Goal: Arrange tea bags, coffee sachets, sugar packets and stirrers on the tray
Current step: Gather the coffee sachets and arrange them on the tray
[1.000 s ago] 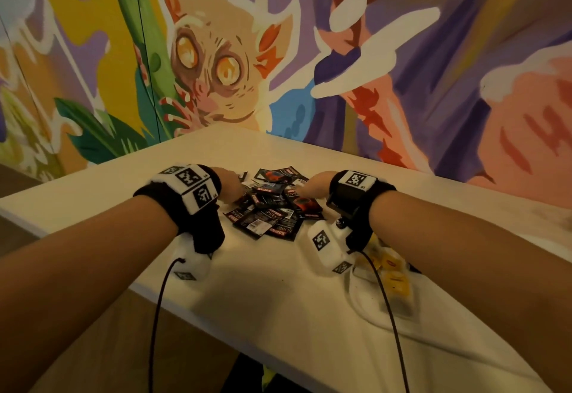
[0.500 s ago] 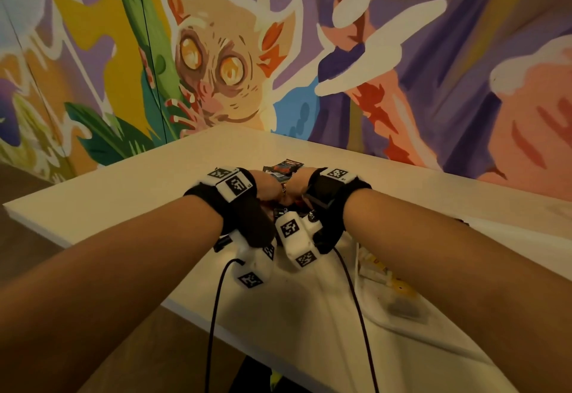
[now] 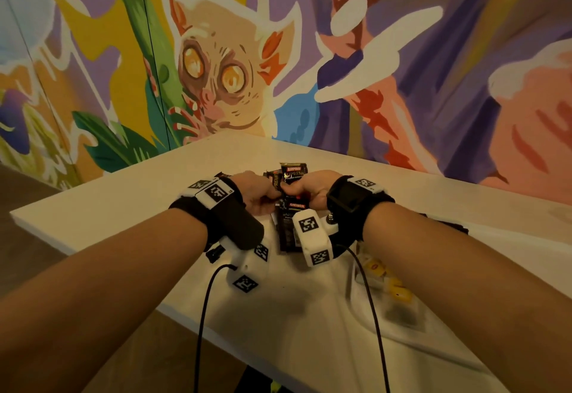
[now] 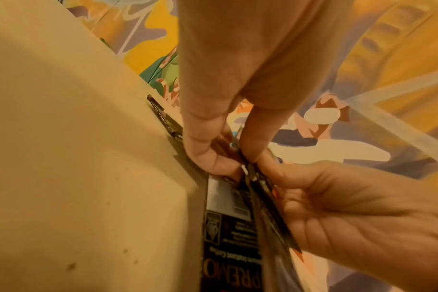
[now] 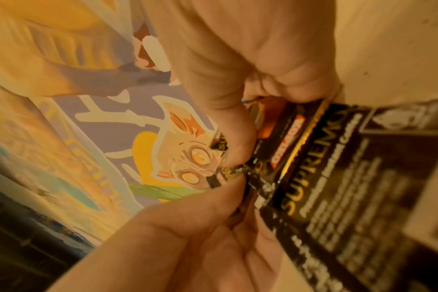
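Head view: both hands meet over the white desk (image 3: 130, 207), bunching black coffee sachets (image 3: 289, 203) (gold "SUPREMO" lettering) into one upright stack. Left hand (image 3: 255, 191) and right hand (image 3: 309, 190) each have a closed grip pinching the stack. Yellow tea bags (image 3: 376, 270) lie on the tray (image 3: 402, 340), nearer the right forearm.

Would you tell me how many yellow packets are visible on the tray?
2: one yellow packet beside the right forearm, at the white tray's far end, and a second yellow packet just nearer the camera. More may be hidden under the forearm.
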{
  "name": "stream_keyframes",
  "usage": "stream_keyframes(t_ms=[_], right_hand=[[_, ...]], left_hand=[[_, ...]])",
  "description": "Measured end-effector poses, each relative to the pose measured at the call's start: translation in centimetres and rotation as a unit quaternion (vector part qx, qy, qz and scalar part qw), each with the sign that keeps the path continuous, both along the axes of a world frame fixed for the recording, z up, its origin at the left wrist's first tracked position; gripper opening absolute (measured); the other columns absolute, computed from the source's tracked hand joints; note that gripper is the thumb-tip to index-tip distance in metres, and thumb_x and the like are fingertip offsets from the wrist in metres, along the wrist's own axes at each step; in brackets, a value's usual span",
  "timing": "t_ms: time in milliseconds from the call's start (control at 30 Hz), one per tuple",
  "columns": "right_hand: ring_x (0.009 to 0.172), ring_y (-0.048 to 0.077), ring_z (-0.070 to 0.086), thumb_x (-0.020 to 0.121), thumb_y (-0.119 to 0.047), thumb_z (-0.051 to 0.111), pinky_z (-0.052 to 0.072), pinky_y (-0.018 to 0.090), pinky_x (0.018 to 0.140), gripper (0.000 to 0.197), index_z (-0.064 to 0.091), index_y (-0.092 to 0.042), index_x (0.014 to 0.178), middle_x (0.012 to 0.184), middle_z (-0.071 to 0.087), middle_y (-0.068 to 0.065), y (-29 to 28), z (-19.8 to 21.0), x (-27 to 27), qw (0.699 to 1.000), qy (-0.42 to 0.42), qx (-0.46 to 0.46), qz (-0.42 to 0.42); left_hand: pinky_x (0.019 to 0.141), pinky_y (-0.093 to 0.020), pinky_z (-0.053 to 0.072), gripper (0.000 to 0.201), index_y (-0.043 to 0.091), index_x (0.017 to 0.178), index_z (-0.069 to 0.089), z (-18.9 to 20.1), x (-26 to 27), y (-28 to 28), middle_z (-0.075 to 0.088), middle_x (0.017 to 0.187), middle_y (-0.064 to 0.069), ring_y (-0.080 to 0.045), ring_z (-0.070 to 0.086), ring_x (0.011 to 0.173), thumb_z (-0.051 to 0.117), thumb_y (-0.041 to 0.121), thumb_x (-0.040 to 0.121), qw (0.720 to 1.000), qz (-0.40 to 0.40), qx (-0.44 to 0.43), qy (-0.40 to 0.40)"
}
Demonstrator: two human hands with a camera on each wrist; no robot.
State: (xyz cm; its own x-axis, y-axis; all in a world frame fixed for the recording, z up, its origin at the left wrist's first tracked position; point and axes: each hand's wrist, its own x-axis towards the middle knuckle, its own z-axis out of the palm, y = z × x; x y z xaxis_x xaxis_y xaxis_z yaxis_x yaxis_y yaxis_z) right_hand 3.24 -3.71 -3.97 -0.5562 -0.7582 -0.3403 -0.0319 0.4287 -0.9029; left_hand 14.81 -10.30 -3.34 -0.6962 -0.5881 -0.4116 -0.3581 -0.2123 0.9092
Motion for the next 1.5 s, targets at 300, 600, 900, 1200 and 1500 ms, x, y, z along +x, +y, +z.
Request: stream_keyframes(t_ms=[300, 600, 900, 1200, 1500], right_hand=[[0.094, 0.027, 0.063, 0.081, -0.004, 0.068, 0.051, 0.045, 0.081, 0.033, 0.061, 0.001, 0.113, 0.097, 0.066, 0.013, 2.6, 5.5, -1.3, 0.969, -0.099, -0.218, -0.067], [0.097, 0.026, 0.064, 0.083, -0.002, 0.065, 0.056, 0.041, 0.069, 0.033, 0.058, -0.006, 0.115, 0.108, 0.066, 0.012, 7.4, 6.9, -2.6, 0.914, -0.11, -0.363, -0.142], [0.081, 0.014, 0.061, 0.084, -0.004, 0.064, 0.047, 0.029, 0.06, 0.02, 0.061, -0.012, 0.102, 0.089, 0.065, 0.003, 14.4, 5.5, -6.5, 0.867, -0.157, -0.396, -0.258], [0.08, 0.017, 0.064, 0.081, 0.002, 0.065, 0.052, 0.035, 0.058, 0.034, 0.06, -0.009, 0.112, 0.087, 0.067, 0.005, 17.2, 5.4, -7.2, 0.835, -0.185, -0.434, -0.284], [0.075, 0.017, 0.064, 0.077, 0.006, 0.068, 0.053, 0.033, 0.064, 0.02, 0.063, -0.011, 0.087, 0.078, 0.066, 0.004, 16.9, 4.8, -5.8, 0.915, -0.053, -0.337, -0.215]], left_hand=[[0.081, -0.027, 0.05, 0.058, 0.009, 0.122, 0.05, 1.4, 1.1, 1.7, 0.063, 0.11, -0.005, -0.016, 0.06, 0.098, 0.066, 0.047, 0.081, 0.979, -0.061, -0.027, 0.191], [0.077, -0.038, 0.058, 0.029, 0.0, 0.12, 0.055, 1.8, -3.2, 6.7, 0.067, 0.111, -0.014, -0.021, 0.071, 0.088, 0.041, -0.001, 0.094, 0.947, -0.149, 0.051, 0.282], [0.055, -0.024, 0.058, 0.018, 0.008, 0.099, 0.059, 2.6, -7.2, 9.5, 0.073, 0.074, -0.006, -0.012, 0.068, 0.056, 0.041, 0.006, 0.098, 0.952, -0.132, 0.006, 0.277], [0.068, -0.035, 0.058, 0.023, 0.011, 0.103, 0.059, 3.2, -10.1, 11.2, 0.066, 0.102, -0.014, -0.021, 0.068, 0.079, 0.037, 0.006, 0.099, 0.95, -0.073, 0.011, 0.304], [0.104, -0.039, 0.041, 0.062, 0.014, 0.128, 0.055, 2.5, -9.4, 12.4, 0.062, 0.126, -0.013, -0.024, 0.059, 0.116, 0.048, 0.051, 0.079, 0.896, -0.193, 0.186, 0.353]])
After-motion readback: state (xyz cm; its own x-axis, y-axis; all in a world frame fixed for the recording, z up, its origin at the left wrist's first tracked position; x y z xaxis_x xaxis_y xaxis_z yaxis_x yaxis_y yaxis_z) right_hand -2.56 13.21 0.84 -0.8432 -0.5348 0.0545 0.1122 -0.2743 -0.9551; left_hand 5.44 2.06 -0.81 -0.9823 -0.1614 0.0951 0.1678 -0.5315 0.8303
